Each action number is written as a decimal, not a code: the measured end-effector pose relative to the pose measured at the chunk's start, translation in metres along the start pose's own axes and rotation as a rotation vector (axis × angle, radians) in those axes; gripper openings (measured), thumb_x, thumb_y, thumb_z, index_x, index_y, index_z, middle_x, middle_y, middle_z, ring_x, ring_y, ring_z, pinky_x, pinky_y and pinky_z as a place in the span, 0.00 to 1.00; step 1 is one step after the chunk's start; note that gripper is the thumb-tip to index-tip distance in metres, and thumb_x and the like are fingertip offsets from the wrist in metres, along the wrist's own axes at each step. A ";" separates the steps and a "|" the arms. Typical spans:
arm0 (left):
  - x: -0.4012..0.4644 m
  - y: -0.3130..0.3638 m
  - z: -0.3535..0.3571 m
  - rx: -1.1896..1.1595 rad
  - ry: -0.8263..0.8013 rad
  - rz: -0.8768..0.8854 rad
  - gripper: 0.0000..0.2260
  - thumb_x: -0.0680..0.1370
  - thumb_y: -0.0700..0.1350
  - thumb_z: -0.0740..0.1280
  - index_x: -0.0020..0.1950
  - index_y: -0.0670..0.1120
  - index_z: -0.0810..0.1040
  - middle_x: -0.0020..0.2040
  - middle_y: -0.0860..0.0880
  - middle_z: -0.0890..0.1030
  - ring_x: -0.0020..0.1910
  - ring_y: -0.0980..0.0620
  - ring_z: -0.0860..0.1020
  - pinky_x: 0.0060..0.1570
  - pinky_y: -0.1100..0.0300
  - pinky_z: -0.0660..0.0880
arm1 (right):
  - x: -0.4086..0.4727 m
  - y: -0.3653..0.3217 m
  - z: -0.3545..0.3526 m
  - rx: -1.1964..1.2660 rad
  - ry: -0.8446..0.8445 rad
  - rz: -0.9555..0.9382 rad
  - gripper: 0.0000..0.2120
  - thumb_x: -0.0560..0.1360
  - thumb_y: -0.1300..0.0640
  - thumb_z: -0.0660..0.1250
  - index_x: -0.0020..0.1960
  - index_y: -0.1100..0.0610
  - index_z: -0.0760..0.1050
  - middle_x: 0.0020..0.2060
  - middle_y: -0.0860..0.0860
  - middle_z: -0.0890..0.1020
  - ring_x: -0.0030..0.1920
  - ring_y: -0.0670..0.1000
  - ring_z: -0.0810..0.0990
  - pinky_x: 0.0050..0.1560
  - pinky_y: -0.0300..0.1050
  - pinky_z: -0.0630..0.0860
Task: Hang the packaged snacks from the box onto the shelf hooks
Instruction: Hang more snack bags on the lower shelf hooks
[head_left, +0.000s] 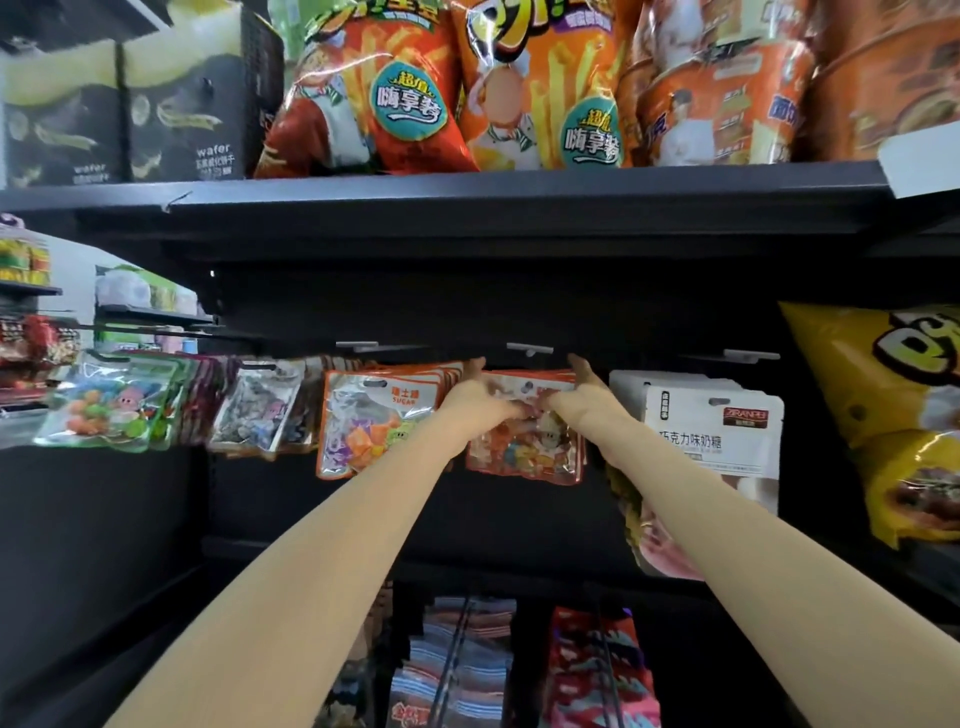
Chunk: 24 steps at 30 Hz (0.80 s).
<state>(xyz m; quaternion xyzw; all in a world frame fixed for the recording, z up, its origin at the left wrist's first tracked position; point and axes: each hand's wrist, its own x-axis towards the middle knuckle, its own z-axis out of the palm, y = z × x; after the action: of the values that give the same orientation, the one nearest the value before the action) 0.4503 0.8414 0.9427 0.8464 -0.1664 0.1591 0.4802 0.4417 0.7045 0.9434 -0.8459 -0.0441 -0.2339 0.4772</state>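
Two bare forearms reach up from the 6 o'clock edge toward a row of hooks under a black shelf (467, 208). Both hands meet at one red-edged candy packet (524, 447) that hangs just below a white-tipped hook (530, 349), a little past centre toward 1 o'clock. The left hand (480, 397) grips the packet's upper left corner, fingers curled over its top edge; the right hand (576, 395) grips the upper right corner the same way – the packet's hang hole sits between them, near the hook's tip. Whether the hole is already on the hook I cannot tell. At 9 o'clock of the packet, touching it, hangs a stack of orange "Sugar" pouches (371, 423); at 3 o'clock, white milk-candy bags (727, 431). On top of the shelf, at 12 o'clock, stand orange fry-snack bags (395, 98) – a yellow chip bag (893, 415) leans at far 3 o'clock
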 end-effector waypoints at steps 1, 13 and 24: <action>0.007 0.001 -0.002 0.067 -0.016 0.021 0.37 0.70 0.46 0.74 0.74 0.45 0.60 0.68 0.46 0.71 0.66 0.46 0.71 0.66 0.53 0.68 | 0.002 -0.002 0.000 -0.034 -0.007 -0.009 0.33 0.73 0.53 0.70 0.74 0.52 0.59 0.67 0.57 0.70 0.66 0.58 0.70 0.67 0.56 0.68; 0.029 0.013 -0.015 0.410 -0.267 0.109 0.30 0.67 0.49 0.77 0.67 0.50 0.73 0.61 0.50 0.78 0.60 0.49 0.75 0.63 0.51 0.71 | 0.005 -0.024 -0.018 -0.251 -0.190 -0.059 0.19 0.74 0.56 0.69 0.64 0.55 0.72 0.59 0.53 0.78 0.58 0.51 0.76 0.58 0.45 0.73; 0.014 0.022 -0.029 0.130 -0.314 -0.066 0.12 0.74 0.38 0.64 0.57 0.42 0.74 0.54 0.47 0.76 0.55 0.51 0.74 0.60 0.55 0.70 | 0.008 -0.031 -0.023 -0.197 -0.104 0.045 0.06 0.79 0.58 0.60 0.49 0.58 0.75 0.42 0.53 0.79 0.41 0.50 0.77 0.40 0.42 0.72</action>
<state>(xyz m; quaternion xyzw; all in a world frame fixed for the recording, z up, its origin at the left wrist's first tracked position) 0.4503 0.8540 0.9795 0.8951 -0.2007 0.0196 0.3978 0.4310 0.7011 0.9812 -0.9004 -0.0269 -0.1821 0.3941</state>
